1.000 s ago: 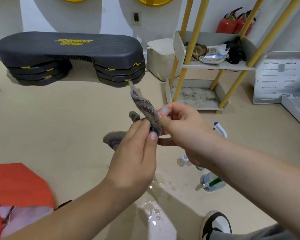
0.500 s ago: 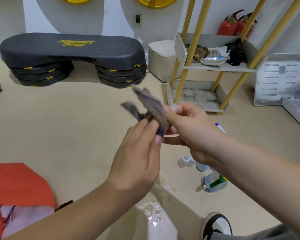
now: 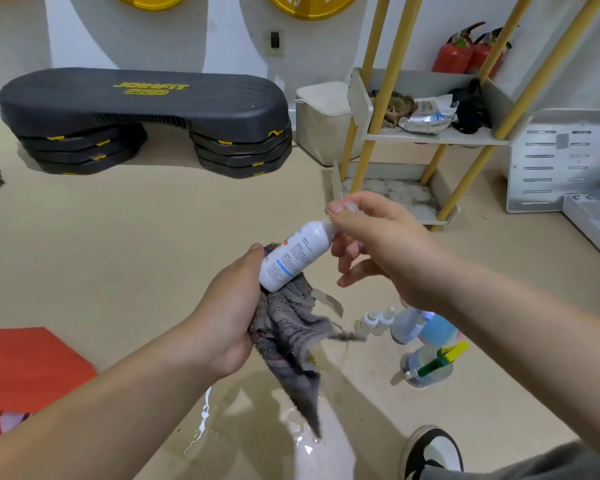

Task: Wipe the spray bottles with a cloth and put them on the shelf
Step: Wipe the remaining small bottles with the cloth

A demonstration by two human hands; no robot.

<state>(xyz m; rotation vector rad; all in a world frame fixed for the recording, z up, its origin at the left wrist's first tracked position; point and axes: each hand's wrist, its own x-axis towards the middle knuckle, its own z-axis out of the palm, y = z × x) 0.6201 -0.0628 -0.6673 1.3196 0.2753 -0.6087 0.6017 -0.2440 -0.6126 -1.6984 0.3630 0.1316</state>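
Now uncovered, the white bottle tilts between our hands: our right hand pinches its cap, our left hand grips the hanging cloth round its base. On the wet beige floor near the shelf we count two small bottles, two larger sprayers.

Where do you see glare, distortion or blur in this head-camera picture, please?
Head view: even indoor light, soft shadows on the floor; head view: bright glare on the puddle near the bottom edge; head view: wide-angle distortion splays the yellow shelf posts; head view: the bottle and cloth are sharp, label print too small to read.
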